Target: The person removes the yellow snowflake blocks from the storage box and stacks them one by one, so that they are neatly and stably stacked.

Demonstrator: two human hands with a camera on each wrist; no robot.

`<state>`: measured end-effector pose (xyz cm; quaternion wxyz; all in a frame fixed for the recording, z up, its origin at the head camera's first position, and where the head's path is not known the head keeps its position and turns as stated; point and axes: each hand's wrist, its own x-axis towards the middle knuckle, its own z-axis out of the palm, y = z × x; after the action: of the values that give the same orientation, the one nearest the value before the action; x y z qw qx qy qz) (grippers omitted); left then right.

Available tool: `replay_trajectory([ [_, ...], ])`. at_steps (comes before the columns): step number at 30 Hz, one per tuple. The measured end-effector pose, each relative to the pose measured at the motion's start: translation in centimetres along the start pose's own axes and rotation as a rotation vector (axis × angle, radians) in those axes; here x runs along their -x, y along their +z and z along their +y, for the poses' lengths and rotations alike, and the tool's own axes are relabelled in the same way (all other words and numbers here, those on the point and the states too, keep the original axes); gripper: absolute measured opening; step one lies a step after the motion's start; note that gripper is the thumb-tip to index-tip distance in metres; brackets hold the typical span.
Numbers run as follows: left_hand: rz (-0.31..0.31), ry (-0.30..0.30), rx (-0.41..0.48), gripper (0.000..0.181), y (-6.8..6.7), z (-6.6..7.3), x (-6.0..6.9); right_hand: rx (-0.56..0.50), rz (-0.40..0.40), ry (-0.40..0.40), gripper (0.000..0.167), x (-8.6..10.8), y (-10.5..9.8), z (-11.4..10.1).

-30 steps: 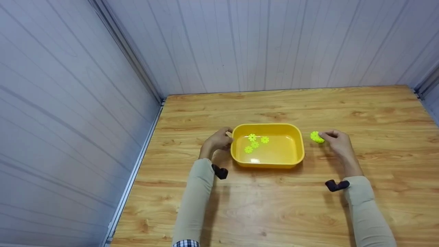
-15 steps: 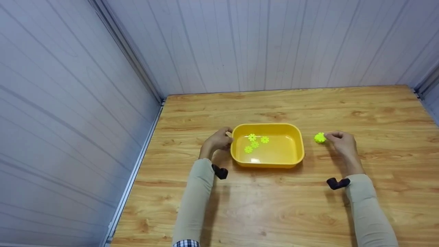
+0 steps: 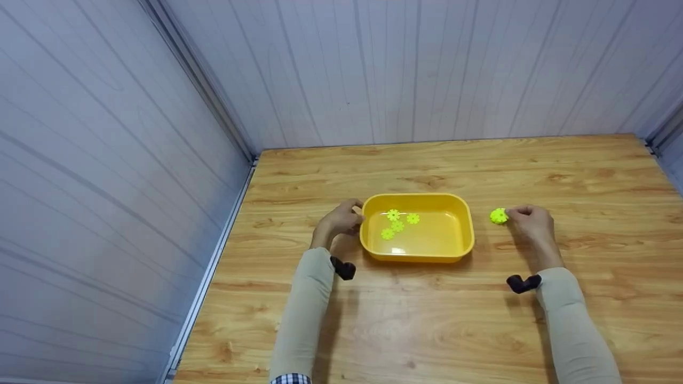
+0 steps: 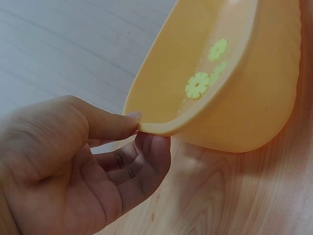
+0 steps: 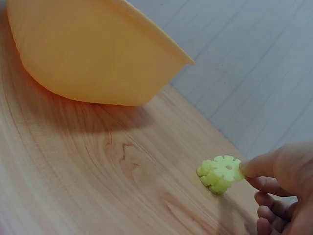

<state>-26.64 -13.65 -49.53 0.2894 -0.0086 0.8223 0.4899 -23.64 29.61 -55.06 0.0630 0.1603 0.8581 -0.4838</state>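
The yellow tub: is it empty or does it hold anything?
Not empty: in the head view, four flower-shaped pieces lie inside the yellow tub.

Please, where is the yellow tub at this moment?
In the head view, the yellow tub is on the wooden table, between the left hand, which pinches its rim, and the right hand.

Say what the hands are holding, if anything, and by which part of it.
The left hand pinches the yellow tub by its rim; the right hand pinches a yellow-green flower-shaped disc by its edge.
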Motion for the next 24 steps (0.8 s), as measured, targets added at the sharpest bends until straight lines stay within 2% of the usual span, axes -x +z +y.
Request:
replay_trajectory([
  [12, -0.001, 0.012, 0.007, 0.040, -0.01, -0.14, 0.09, 0.023, 0.012, -0.007, 0.049, -0.54, 0.25, -0.19],
  [24, 0.004, -0.007, 0.015, 0.039, 0.02, -0.07, 0.07, 0.049, 0.023, -0.025, 0.049, -0.71, 0.72, -0.29],
])
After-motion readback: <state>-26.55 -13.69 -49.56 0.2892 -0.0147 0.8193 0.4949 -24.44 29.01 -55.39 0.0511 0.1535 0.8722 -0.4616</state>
